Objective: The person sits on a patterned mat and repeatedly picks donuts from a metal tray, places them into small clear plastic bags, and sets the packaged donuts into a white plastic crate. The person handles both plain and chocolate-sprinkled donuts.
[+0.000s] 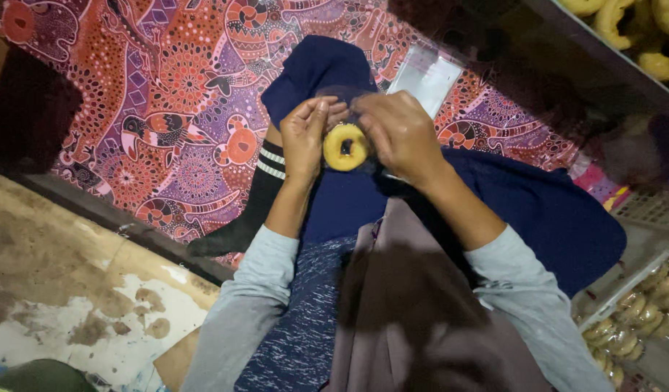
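A yellow ring-shaped pastry (345,147) sits inside a thin clear plastic bag between my two hands, above my dark blue lap. My left hand (305,134) grips the bag's left side with fingers curled at its top. My right hand (398,131) pinches the bag from the right and covers part of it. The bag's upper edge shows faintly above the ring.
A patterned red and purple mat (167,101) covers the floor. A stack of clear plastic bags (429,76) lies beyond my hands. Trays of yellow ring pastries stand at the top right (639,29) and packed ones at the lower right (639,312). Stained concrete floor (66,290) lies left.
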